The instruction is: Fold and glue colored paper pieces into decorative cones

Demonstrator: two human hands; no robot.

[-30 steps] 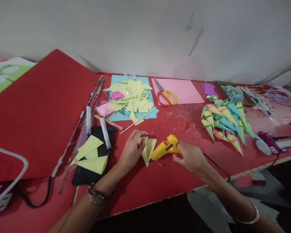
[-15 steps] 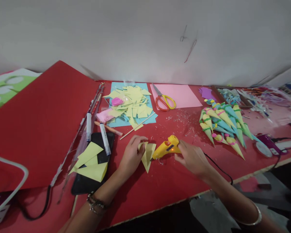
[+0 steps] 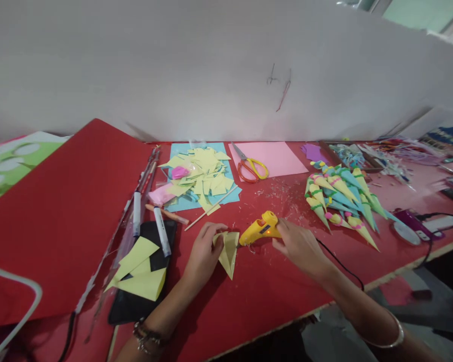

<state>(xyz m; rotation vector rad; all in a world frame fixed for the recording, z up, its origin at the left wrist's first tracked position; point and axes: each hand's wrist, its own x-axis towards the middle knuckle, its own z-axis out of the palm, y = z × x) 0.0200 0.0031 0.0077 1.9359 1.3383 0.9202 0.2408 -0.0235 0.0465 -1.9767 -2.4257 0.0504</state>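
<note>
My left hand (image 3: 205,253) is closed on a folded yellow paper piece (image 3: 229,253), pinching its upper left side; the point of the paper faces me. My right hand (image 3: 296,245) grips a yellow glue gun (image 3: 258,230) around its handle, with an orange light lit on its body. The gun's nozzle is at the right edge of the paper; whether it touches, I cannot tell. Left of my left hand, several yellow paper pieces (image 3: 141,284) lie on a black phone-like slab (image 3: 119,307).
Beyond my hands lie a heap of yellow scraps (image 3: 207,168), a thin stick (image 3: 211,207) and scissors (image 3: 251,168) on pink paper (image 3: 283,156). At right are finished paper cones (image 3: 347,191) and a purple device (image 3: 413,223). Markers (image 3: 161,231) and red board (image 3: 60,226) are at left.
The view has tilted up, so the table sits lower in it. The glue gun's nozzle has shifted slightly up along the paper's right edge. Both hands keep their holds.
</note>
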